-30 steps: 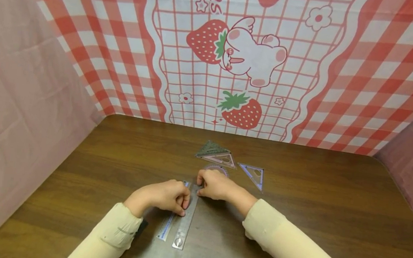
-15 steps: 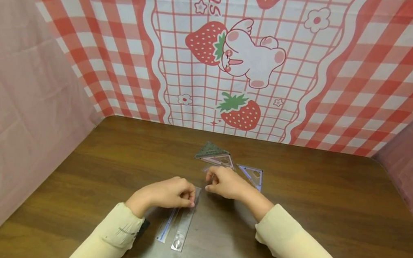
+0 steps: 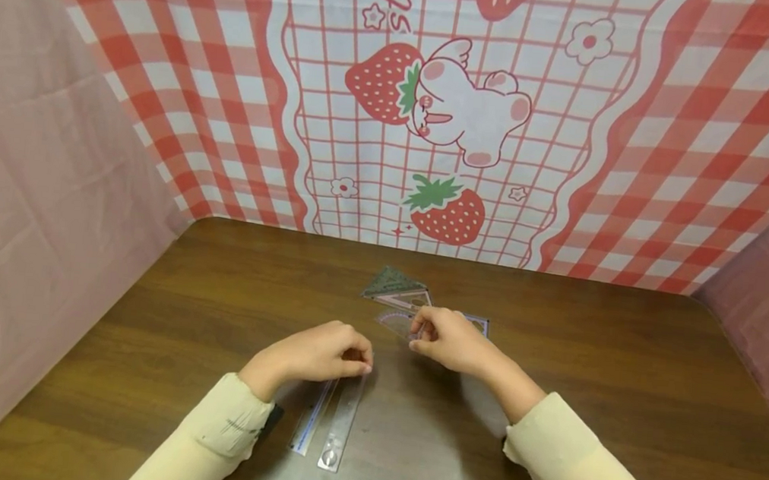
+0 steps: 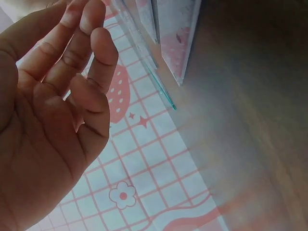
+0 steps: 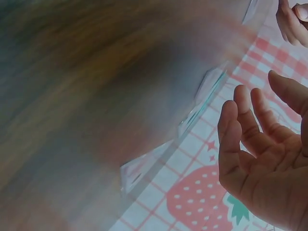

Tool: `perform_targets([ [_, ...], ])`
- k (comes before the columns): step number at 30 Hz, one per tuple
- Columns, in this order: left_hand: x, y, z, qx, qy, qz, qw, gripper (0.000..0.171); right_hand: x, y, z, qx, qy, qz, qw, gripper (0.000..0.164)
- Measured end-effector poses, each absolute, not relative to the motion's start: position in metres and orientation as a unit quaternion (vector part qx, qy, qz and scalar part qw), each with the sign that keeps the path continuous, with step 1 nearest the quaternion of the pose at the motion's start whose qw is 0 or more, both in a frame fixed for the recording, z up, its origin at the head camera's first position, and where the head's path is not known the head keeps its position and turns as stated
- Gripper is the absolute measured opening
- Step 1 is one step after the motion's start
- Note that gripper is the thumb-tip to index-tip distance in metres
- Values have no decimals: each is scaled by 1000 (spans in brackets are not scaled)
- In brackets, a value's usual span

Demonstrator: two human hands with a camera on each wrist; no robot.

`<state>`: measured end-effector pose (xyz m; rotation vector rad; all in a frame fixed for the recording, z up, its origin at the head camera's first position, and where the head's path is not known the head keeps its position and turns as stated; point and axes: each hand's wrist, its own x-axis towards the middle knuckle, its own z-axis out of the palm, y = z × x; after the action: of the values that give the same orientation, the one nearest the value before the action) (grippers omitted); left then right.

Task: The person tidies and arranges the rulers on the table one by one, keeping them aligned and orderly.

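Note:
My left hand [image 3: 320,352] hovers at the far end of two rulers lying side by side, its fingers loosely bent with nothing between them. One is a plain silvery ruler [image 3: 340,430]; to its left lies a clear ruler [image 3: 306,427] with a blue stripe. Both far ends are hidden by the hand. My right hand [image 3: 454,343] is over the right end of a clear protractor [image 3: 393,320], partly covering it. In the right wrist view, the fingers [image 5: 231,139] of that hand are relaxed and hold nothing. A blue-edged set square [image 3: 482,325] is mostly hidden behind it.
Behind the protractor lie a dark grey-green set square [image 3: 391,281] and a pink-edged set square [image 3: 398,299], touching or overlapping. All rest on a brown wooden table [image 3: 215,294]. A checked strawberry cloth [image 3: 390,179] hangs at the back edge, with pink cloth [image 3: 54,165] at the sides.
My right hand has moved away from the silvery ruler's far end, to the right and back, uncovering part of the protractor. My left hand has shifted slightly right, off the rulers' middle. The rulers stay nearly in place.

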<state>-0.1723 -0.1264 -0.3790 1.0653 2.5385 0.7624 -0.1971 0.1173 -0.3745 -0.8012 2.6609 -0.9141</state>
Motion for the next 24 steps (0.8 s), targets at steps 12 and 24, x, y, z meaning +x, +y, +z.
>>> perform_targets([
  [12, -179, -116, -378, 387, 872, 267, 137, 9, -197, 146, -378, -269, 907, -315, 76, 14],
  [24, -192, -101, -373, 409, 857, 282, 135, 13, -200, 171, -374, -241, 915, -316, 73, 14],
])
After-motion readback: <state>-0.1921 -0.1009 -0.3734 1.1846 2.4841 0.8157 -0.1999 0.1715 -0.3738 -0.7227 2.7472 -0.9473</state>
